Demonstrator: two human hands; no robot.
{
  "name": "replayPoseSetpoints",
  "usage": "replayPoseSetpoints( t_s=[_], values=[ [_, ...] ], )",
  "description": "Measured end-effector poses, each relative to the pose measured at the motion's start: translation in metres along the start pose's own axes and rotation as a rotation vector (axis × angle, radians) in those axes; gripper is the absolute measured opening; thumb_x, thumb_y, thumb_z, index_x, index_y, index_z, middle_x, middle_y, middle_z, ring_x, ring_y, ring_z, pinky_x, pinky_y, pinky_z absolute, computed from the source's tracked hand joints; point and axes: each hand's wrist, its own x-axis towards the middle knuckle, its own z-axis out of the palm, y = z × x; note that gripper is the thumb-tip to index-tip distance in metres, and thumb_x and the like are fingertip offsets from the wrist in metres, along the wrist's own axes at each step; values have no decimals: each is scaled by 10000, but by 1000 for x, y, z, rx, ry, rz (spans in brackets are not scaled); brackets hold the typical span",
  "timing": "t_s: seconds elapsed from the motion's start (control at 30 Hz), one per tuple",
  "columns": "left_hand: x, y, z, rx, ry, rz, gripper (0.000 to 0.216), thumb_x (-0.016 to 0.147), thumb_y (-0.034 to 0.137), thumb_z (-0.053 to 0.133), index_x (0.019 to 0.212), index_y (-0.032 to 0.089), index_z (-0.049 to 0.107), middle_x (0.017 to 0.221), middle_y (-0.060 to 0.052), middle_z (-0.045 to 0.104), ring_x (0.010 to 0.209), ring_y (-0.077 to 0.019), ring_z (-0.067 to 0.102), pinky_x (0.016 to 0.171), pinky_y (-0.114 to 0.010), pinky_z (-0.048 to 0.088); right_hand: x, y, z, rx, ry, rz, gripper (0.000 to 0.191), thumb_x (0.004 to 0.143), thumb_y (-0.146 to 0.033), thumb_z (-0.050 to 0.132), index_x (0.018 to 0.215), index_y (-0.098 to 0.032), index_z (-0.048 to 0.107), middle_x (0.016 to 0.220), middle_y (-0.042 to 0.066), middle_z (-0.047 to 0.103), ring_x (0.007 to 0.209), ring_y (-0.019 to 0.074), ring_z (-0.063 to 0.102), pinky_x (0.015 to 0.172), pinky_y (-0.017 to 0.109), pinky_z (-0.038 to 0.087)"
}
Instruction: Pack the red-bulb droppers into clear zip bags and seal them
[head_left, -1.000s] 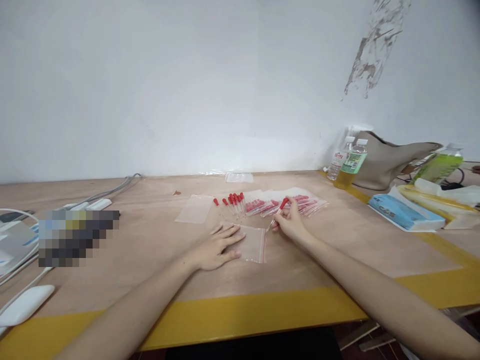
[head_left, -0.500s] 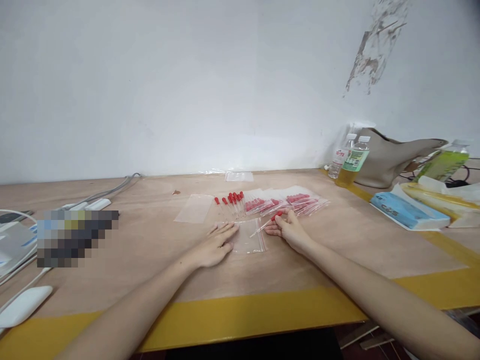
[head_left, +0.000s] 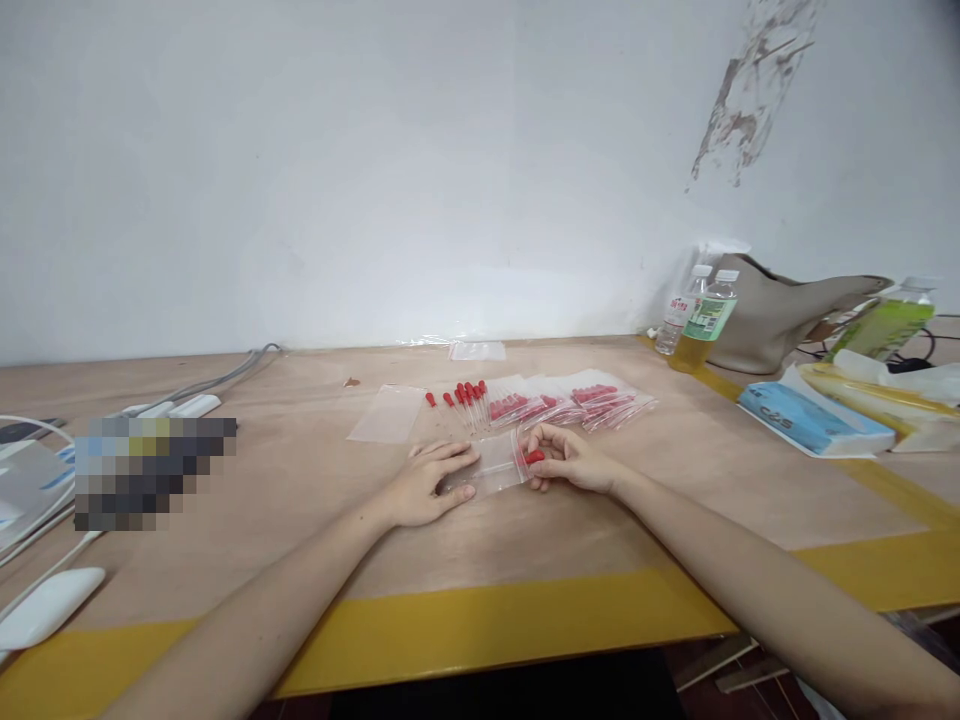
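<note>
My left hand (head_left: 429, 483) lies on the left end of a small clear zip bag (head_left: 493, 463) on the table, fingers pressing it down. My right hand (head_left: 571, 458) pinches a red-capped dropper (head_left: 533, 457) at the bag's right, red-edged mouth, and the glass stem reaches into the bag. Just beyond lie several loose red-capped droppers (head_left: 466, 400) in a row. To their right is a spread of filled zip bags (head_left: 577, 403) holding more droppers. An empty clear bag (head_left: 388, 414) lies to the left.
Two drink bottles (head_left: 697, 318) and a beige bag (head_left: 780, 315) stand at the far right by the wall. A blue packet (head_left: 814, 421) and a green bottle (head_left: 885, 328) lie at the right. Cables, a power strip (head_left: 174, 408) and a white device (head_left: 46, 606) sit at the left.
My right hand brought the dropper down from above the bags to the mouth of the small bag and pushed it in. My left hand stayed on the bag, shifting slightly left.
</note>
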Motion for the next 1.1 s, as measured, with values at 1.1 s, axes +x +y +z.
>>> replayPoseSetpoints(
  t_s=[1.1],
  values=[
    [-1, -5, -1, -143, 32, 86, 494, 808, 465, 493, 1252, 255, 437, 1318, -63, 410, 1209, -212, 369, 1006, -386, 282, -4, -6, 1, -207, 176, 283, 322, 714, -443, 579, 862, -158, 543, 445, -56, 501, 331, 55, 420, 303, 144, 276]
  ],
)
